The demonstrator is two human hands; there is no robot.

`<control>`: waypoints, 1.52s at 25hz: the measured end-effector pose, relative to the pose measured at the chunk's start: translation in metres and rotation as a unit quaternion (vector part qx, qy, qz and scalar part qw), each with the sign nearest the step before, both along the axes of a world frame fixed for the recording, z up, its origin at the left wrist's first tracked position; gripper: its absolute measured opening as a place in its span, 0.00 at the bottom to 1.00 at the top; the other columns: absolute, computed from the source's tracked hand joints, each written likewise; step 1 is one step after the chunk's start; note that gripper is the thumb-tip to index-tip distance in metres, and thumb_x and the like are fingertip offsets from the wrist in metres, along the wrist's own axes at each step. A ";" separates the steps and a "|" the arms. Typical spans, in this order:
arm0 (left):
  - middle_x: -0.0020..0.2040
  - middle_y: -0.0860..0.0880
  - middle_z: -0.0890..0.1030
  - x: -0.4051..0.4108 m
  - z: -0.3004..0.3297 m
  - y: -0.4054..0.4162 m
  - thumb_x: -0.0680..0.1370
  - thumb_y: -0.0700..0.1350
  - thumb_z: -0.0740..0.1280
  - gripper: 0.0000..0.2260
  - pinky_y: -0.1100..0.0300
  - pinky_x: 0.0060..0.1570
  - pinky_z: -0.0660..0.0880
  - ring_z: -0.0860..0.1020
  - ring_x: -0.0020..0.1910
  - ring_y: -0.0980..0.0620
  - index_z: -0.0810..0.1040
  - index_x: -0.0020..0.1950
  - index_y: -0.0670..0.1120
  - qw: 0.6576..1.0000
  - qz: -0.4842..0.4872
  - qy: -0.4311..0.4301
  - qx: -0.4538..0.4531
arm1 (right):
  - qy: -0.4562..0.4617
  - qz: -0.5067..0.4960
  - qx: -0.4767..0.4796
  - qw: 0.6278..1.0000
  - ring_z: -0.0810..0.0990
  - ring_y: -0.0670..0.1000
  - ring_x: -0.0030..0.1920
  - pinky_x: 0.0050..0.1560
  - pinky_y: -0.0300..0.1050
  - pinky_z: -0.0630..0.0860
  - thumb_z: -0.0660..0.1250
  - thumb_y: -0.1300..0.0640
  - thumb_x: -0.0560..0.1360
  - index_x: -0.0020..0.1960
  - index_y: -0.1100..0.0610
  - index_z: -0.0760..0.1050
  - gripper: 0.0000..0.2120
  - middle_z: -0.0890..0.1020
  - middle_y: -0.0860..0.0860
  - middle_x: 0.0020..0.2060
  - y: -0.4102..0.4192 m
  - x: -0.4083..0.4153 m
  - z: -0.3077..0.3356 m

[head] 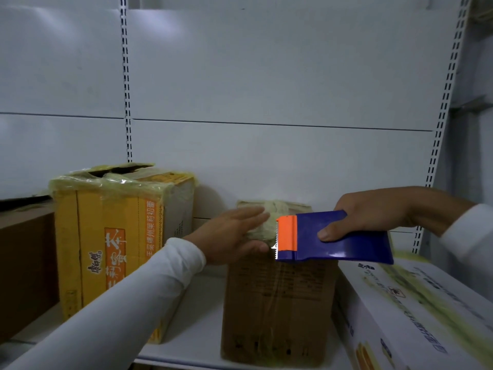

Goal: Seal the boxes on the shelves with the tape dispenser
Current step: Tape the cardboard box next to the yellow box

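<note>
— So why is the left hand (234, 233) flat on that brown box (277, 303) in the middle of the shelf (205, 327)?

— To hold it down, I'd say. The fingers are straight and spread over the near top edge of the brown box, the thumb tucked just under the rim, pressing the crumpled old tape (269, 220) there. Nothing is gripped; it only steadies.

— And the tape dispenser (330, 239)?

— The right hand (373, 214) is clamped on it, thumb on the blue side plate, fingers curled round the back. It hangs just above the brown box's top, orange blade end with its teeth pointing at the left hand's fingertips.

— Close to them?

— Just beside, not touching as far as I can tell. I judge the blade is lined up to lay a strip across the top seam, and the flat hand keeps the flaps shut for it.

— The other boxes?

— The yellow box (112, 236) stands left of the brown box, its top wrapped in wrinkled tape, one flap lifting. The white box (416, 311) lies right of it, tilted, right up against its side.
</note>
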State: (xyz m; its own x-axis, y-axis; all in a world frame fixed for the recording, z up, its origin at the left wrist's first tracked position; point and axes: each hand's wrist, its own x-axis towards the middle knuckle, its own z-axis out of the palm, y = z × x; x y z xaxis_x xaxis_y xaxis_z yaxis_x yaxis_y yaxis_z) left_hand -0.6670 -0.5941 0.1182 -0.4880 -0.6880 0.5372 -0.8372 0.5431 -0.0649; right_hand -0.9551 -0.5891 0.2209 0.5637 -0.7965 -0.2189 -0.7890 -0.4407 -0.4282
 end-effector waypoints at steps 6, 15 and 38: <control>0.66 0.50 0.76 -0.003 -0.008 -0.009 0.76 0.57 0.65 0.22 0.61 0.63 0.68 0.73 0.65 0.50 0.74 0.68 0.50 0.999 -0.024 0.032 0.022 | -0.010 0.000 -0.008 1.000 0.81 0.44 0.31 0.32 0.33 0.74 0.69 0.40 0.71 0.45 0.58 0.80 0.21 0.85 0.49 0.34 -0.001 -0.005 -0.007; 0.68 0.51 0.74 0.015 0.006 0.001 0.76 0.63 0.60 0.25 0.59 0.64 0.69 0.72 0.66 0.50 0.71 0.70 0.52 0.997 -0.011 -0.033 0.066 | -0.001 -0.046 -0.023 0.999 0.84 0.64 0.46 0.44 0.48 0.76 0.71 0.34 0.68 0.50 0.64 0.81 0.32 0.86 0.59 0.45 -0.002 -0.076 -0.017; 0.71 0.55 0.70 -0.068 0.018 -0.017 0.73 0.71 0.48 0.29 0.55 0.60 0.67 0.72 0.66 0.49 0.55 0.74 0.65 0.989 -0.008 -0.140 0.054 | -0.004 -0.101 -0.056 0.993 0.84 0.56 0.37 0.40 0.45 0.75 0.69 0.36 0.68 0.45 0.63 0.81 0.28 0.86 0.57 0.40 -0.005 -0.119 -0.039</control>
State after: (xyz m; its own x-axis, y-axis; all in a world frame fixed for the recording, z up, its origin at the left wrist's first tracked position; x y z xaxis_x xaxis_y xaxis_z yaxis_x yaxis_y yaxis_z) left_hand -0.7350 -0.6113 0.1360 -0.6182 -0.7251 0.3033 -0.7860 0.5724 -0.2336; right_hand -1.0740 -0.5944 0.1814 0.3905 -0.9129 -0.1190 -0.8629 -0.3179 -0.3929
